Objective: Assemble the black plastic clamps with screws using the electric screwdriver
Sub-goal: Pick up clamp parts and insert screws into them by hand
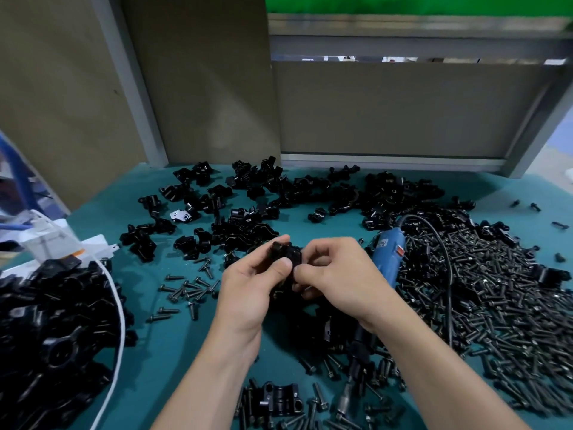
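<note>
Both forearms reach in from the bottom edge and meet at the middle of the frame, wrists angled inward. The left hand (248, 283) has its thumb and curled fingers (283, 264) wrapped around one small black plastic clamp (286, 252), held just above the table. The right hand (338, 274) closes its bent fingers on the clamp's right side, thumb tip touching the left thumb. Whether a screw sits between the right fingers cannot be told.

One blue-bodied electric screwdriver (389, 252) lies on the teal table (139, 352) under the right wrist, with its black cable looping off to the upper right and its dark metal nose pointing to the bottom of the frame.

The parts are glossy and angular. Loose clamp halves (273, 187) are strewn across the upper middle, and a dense heap of dark, slim bolts (483, 293) fills the right side — both too many to count. A smaller scatter of bolts (189, 290) lies left of the hands. A mound of black plastic pieces (46, 336) fills the lower left, crossed by one white cord (116, 318). One clamp with two halves joined (280, 398) rests at bottom centre.
</note>
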A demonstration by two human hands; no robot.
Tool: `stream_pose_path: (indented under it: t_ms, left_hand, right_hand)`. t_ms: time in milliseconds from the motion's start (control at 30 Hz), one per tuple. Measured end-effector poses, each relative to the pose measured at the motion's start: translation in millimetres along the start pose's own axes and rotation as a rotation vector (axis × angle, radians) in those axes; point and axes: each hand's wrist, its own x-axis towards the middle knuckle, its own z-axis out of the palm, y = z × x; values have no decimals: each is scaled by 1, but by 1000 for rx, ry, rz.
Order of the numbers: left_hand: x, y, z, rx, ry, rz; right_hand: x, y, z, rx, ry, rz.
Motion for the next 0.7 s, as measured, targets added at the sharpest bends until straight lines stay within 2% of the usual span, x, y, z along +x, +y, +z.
stream_pose_path:
  t_ms: [133,300,400,467,567,700]
  left_hand:
    - [0,-1,-4,21,111,60]
    - [0,-8,-2,112,94,31]
    - [-3,-8,0,260,-40,4]
    - [-3,-9,-1,200,-110,-22]
    - [-2,-6,-2,40,-107,-73]
    - [-6,0,0,81,-146,-136]
  right_hand:
    - [-4,-4,2,-243,278,-218]
    - [-12,-2,8,-394,406,-472]
    - [-15,-1,9,-475,388,-589]
    - [-15,0,10,-492,333,-618]
    - [-14,-1,12,-487,314,-659]
    - [-15,-1,12,-496,349,-650]
